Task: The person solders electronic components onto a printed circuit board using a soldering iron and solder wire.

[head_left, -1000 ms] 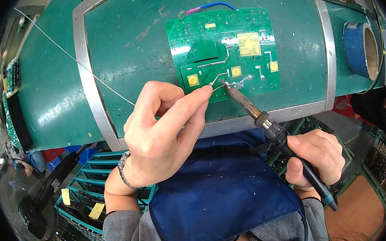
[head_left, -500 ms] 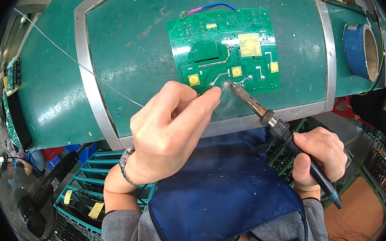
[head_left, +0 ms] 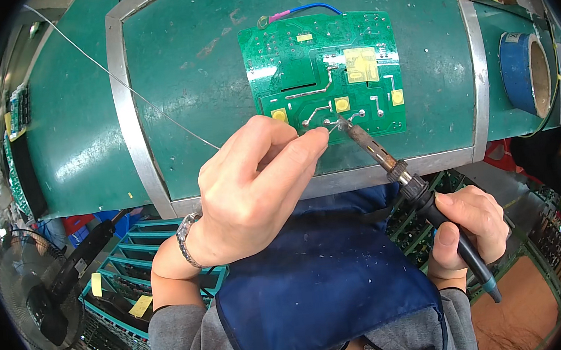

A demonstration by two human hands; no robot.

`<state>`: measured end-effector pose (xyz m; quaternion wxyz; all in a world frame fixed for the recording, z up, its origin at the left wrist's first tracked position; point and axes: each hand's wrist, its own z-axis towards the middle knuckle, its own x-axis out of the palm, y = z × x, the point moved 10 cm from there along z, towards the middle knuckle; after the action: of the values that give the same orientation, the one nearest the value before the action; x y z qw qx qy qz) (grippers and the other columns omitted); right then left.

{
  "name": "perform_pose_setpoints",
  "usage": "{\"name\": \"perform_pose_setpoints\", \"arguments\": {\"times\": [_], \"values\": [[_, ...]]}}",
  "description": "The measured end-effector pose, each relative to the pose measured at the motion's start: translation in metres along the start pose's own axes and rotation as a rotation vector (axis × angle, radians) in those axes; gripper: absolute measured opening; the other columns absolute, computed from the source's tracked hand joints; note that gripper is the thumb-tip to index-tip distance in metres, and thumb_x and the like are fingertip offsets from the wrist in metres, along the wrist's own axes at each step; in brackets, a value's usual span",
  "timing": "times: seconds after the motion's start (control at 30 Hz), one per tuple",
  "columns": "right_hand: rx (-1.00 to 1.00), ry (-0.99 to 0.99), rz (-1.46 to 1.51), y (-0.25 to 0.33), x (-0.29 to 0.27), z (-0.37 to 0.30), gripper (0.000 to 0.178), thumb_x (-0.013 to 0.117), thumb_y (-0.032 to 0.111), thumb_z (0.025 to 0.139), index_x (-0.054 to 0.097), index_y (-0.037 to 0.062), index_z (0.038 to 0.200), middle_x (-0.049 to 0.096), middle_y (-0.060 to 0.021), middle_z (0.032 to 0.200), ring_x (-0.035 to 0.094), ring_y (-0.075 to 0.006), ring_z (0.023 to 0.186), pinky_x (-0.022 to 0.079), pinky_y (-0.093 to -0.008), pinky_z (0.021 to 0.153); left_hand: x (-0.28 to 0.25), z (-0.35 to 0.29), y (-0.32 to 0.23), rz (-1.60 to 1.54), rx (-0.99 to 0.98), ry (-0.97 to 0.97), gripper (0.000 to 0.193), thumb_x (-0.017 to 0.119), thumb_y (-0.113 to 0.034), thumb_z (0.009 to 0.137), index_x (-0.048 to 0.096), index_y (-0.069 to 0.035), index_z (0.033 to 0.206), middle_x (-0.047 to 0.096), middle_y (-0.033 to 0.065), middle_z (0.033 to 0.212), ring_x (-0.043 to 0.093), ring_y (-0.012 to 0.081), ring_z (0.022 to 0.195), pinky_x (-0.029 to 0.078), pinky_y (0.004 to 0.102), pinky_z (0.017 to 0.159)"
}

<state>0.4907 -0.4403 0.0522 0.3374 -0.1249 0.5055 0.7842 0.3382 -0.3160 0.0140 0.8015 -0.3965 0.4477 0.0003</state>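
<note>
A green circuit board [head_left: 297, 60] lies on the green bench mat, with yellow tape patches and a blue wire at its far edge. My right hand [head_left: 470, 228] grips a soldering iron [head_left: 422, 192] by its black handle. The iron's tip rests at the solder joints near the board's front edge. Pinched between the fingertips of my left hand [head_left: 254, 184] is a thin solder wire [head_left: 154, 106], its end close to the iron's tip. That wire trails back past the hand toward the far left. My left hand hides the board's near left corner.
A metal frame [head_left: 475, 78] borders the mat. On the right stands a blue roll [head_left: 522, 77] with a cardboard core. At the lower left are a fan [head_left: 40, 289] and a teal rack [head_left: 146, 243] of boards. A blue apron [head_left: 330, 284] covers my lap.
The iron's tip and both hands have shifted slightly to the right along the board's front edge. The solder wire has moved along with my left hand.
</note>
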Motion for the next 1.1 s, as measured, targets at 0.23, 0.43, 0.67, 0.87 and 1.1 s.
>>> {"name": "perform_pose_setpoints", "arguments": {"times": [0.23, 0.43, 0.67, 0.87, 1.1], "values": [[0.008, -0.026, 0.028, -0.003, -0.002, 0.001, 0.023, 0.071, 0.014, 0.082, 0.064, -0.0074, 0.087, 0.066, -0.0129, 0.066, 0.061, -0.0196, 0.046, 0.050, -0.0274, 0.041, 0.000, 0.000, -0.001, 0.018, 0.003, 0.016, 0.030, 0.079, 0.004, 0.070, 0.073, -0.006, 0.098, 0.053, 0.0052, 0.079, 0.055, 0.0141, 0.061, 0.043, 0.0262, 0.051], [0.011, -0.019, 0.024, -0.003, -0.002, 0.003, 0.024, 0.070, 0.015, 0.083, 0.064, -0.0071, 0.088, 0.066, -0.0123, 0.066, 0.061, -0.0200, 0.046, 0.050, -0.0280, 0.042, 0.005, 0.004, -0.002, 0.019, 0.025, 0.030, 0.031, 0.078, 0.004, 0.070, 0.073, -0.006, 0.099, 0.052, 0.0052, 0.079, 0.055, 0.0145, 0.060, 0.044, 0.0261, 0.052], [0.039, -0.032, -0.005, -0.006, -0.007, -0.001, 0.026, 0.070, 0.019, 0.084, 0.065, -0.0060, 0.089, 0.065, -0.0119, 0.064, 0.062, -0.0207, 0.047, 0.048, -0.0274, 0.042, 0.007, 0.004, -0.004, -0.019, 0.045, -0.007, 0.031, 0.077, 0.005, 0.070, 0.072, -0.005, 0.098, 0.056, 0.0063, 0.079, 0.056, 0.0156, 0.064, 0.045, 0.0267, 0.053], [0.039, -0.055, -0.010, -0.005, -0.009, -0.001, 0.027, 0.070, 0.020, 0.085, 0.064, -0.0058, 0.089, 0.066, -0.0117, 0.066, 0.061, -0.0204, 0.047, 0.048, -0.0277, 0.041, 0.006, 0.006, -0.010, 0.106, 0.133, 0.013, 0.030, 0.078, 0.002, 0.068, 0.073, -0.005, 0.096, 0.056, 0.0050, 0.076, 0.057, 0.0156, 0.062, 0.044, 0.0266, 0.051], [0.097, -0.073, -0.020, -0.009, -0.012, -0.006, 0.025, 0.070, 0.021, 0.085, 0.065, -0.0031, 0.089, 0.066, -0.0101, 0.066, 0.062, -0.0203, 0.048, 0.049, -0.0286, 0.043, 0.011, 0.005, -0.008, 0.068, 0.080, 0.042, 0.034, 0.079, 0.003, 0.067, 0.073, -0.006, 0.100, 0.053, 0.0043, 0.075, 0.055, 0.0149, 0.061, 0.044, 0.0265, 0.051]]}}
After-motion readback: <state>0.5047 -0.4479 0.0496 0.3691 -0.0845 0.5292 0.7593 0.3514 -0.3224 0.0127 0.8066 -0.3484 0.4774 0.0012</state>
